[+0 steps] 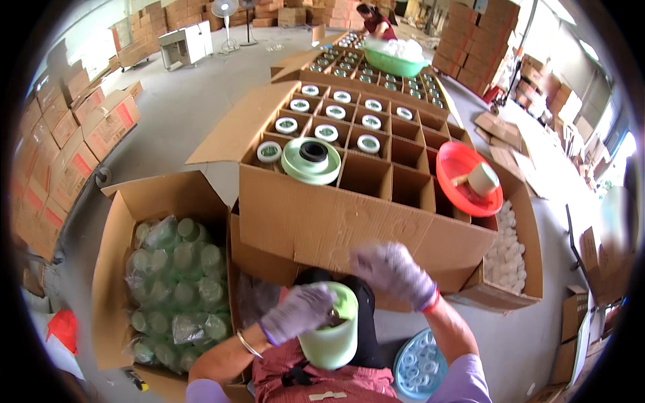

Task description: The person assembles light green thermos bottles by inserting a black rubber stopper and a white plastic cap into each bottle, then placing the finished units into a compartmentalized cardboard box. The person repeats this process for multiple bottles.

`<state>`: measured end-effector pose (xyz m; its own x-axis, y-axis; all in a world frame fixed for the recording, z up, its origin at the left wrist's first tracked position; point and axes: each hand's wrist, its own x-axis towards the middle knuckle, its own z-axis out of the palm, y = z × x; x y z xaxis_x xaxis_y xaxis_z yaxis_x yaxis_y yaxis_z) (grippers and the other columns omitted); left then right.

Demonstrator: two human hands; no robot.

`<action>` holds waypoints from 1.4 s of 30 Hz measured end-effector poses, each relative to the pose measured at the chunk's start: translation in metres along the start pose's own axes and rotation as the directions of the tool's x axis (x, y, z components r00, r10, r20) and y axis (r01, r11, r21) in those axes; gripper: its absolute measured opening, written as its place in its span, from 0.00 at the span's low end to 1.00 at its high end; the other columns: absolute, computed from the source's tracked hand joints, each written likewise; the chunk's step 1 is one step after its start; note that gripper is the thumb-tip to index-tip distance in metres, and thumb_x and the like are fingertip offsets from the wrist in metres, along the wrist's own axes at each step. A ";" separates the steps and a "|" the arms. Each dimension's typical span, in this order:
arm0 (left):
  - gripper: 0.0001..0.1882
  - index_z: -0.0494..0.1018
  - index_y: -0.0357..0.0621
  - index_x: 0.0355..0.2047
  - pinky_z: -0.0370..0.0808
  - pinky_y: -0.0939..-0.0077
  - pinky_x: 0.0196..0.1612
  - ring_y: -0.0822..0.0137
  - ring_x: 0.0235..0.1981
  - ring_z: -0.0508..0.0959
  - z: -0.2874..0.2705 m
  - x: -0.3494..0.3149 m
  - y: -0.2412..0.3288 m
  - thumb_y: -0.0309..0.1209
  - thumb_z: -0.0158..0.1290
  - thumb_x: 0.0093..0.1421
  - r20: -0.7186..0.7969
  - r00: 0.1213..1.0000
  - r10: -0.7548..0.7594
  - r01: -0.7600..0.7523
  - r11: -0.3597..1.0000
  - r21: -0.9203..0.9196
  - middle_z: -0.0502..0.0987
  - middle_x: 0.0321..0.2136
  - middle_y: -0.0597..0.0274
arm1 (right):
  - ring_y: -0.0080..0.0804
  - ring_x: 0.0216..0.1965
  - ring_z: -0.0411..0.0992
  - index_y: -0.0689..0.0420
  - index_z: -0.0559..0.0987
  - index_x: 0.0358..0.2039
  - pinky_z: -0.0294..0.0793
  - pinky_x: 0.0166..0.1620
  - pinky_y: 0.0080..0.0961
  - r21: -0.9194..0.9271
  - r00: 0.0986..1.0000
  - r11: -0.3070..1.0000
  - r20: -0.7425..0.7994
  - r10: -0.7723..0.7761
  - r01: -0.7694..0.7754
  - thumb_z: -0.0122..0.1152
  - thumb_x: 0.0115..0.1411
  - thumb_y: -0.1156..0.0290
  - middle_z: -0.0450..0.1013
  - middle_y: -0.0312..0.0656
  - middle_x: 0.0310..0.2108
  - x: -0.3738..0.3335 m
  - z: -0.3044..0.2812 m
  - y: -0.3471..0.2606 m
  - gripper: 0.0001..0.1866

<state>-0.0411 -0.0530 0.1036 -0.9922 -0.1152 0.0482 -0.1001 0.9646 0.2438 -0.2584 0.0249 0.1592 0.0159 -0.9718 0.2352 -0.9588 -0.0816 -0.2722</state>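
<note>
My left hand, in a grey-lilac glove, is closed at the rim of a pale green cylindrical container in my lap. Something small and dark shows inside its mouth, too little to name. In front of the carton, my gloved right hand is raised apart from the container; motion smears its fingers. The divided cardboard carton holds several white-rimmed jars with green tops in its far and left cells. A pale green lid-like piece with a black ring rests on its near left corner.
A red bowl holding a pale cup sits on the carton's right side. Bagged green bottles fill a left box. Small white caps fill a right box. A blue basket of clear rings stands below. Another person works beyond.
</note>
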 end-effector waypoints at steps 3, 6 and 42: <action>0.26 0.81 0.38 0.28 0.79 0.55 0.34 0.51 0.29 0.83 0.053 0.016 0.013 0.53 0.56 0.55 0.138 0.990 0.011 0.011 0.987 -0.160 0.81 0.25 0.45 | 0.51 0.51 0.70 0.51 0.77 0.50 0.73 0.50 0.40 0.008 0.926 0.972 -0.305 -0.221 0.235 0.64 0.55 0.67 0.70 0.52 0.49 0.115 -0.036 0.012 0.21; 0.30 0.80 0.36 0.31 0.79 0.56 0.34 0.51 0.30 0.83 0.041 0.044 -0.003 0.56 0.53 0.58 0.486 0.874 -0.001 0.143 0.956 -0.256 0.82 0.28 0.45 | 0.53 0.61 0.60 0.43 0.68 0.63 0.62 0.64 0.40 -0.038 0.957 0.969 -0.156 -0.245 0.242 0.60 0.53 0.71 0.62 0.52 0.58 0.188 -0.022 0.039 0.34; 0.27 0.59 0.40 0.64 0.67 0.65 0.63 0.61 0.61 0.68 -0.023 0.034 0.015 0.45 0.36 0.72 -0.231 0.791 -0.567 -0.185 0.139 -0.973 0.64 0.62 0.53 | 0.53 0.33 0.76 0.63 0.65 0.58 0.77 0.33 0.40 0.159 0.940 0.975 -0.327 -0.096 0.155 0.60 0.59 0.56 0.69 0.53 0.36 0.001 0.016 -0.014 0.32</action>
<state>-0.0745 -0.0482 0.1310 -0.7109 -0.6924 0.1234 0.2418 -0.0758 0.9674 -0.2408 0.0218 0.1477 0.0137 -0.8333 0.5527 -0.8874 -0.2649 -0.3774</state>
